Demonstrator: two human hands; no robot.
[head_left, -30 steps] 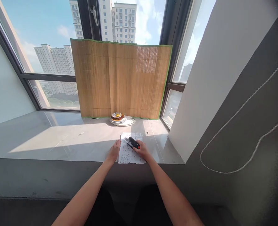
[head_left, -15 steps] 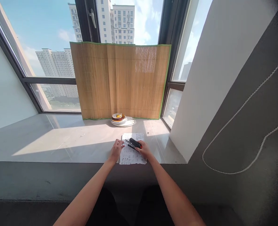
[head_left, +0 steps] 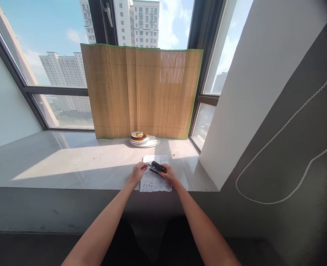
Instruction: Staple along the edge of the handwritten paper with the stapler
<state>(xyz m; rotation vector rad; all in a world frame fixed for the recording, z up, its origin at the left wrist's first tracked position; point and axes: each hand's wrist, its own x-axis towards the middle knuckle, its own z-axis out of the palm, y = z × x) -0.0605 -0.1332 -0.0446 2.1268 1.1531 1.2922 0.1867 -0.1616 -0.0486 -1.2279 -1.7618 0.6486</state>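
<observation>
Over a handwritten sheet of paper, my right hand grips a black stapler by its right end, where a small red part shows. Its upper and lower arms are spread apart, with a thin silvery piece between them pointing left. At the tip of that piece is my left hand, fingers closed together. Whether they pinch the silvery tip or some small thing is too small to tell. The paper lies at the front edge of the ledge, under both hands.
A stack of small plates stands on the tiled window ledge. Behind it a bamboo mat with green edging leans against the window. A beaded cord hangs in a loop at the right.
My left hand has moved slightly right, and its fingers have closed at the stapler's silvery end. The right hand keeps its hold. The view has tilted slightly.
</observation>
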